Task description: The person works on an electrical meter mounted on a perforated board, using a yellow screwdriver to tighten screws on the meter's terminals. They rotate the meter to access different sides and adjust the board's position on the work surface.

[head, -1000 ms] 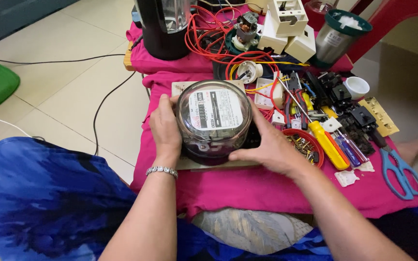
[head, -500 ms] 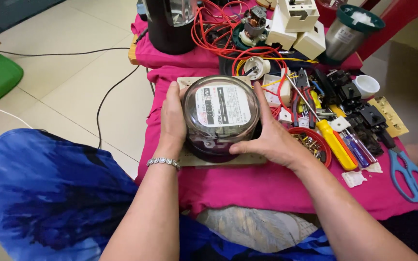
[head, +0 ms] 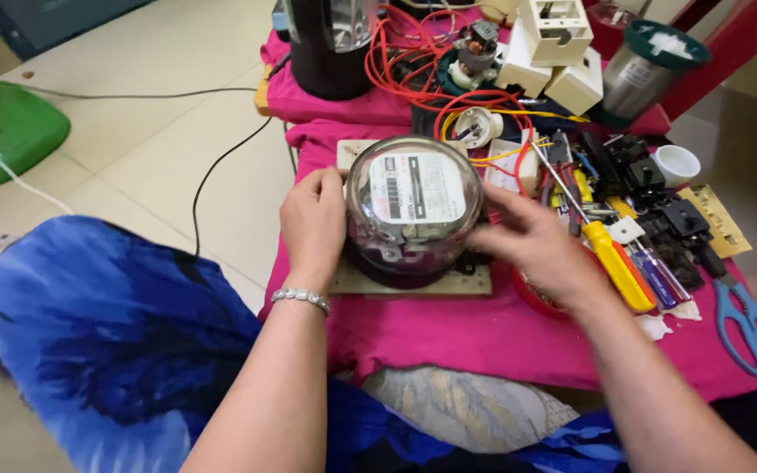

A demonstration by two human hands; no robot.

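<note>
Both hands (head: pixel 313 223) (head: pixel 536 241) around glass-domed meter (head: pixel 412 210), dial mechanism inside.

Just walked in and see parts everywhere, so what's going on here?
A person holds a round glass-domed meter between both hands: the left hand on its left side, the right hand on its right. The meter sits on a flat board on a pink cloth. Beside the right hand lie a yellow screwdriver, red wires and blue scissors.
</note>
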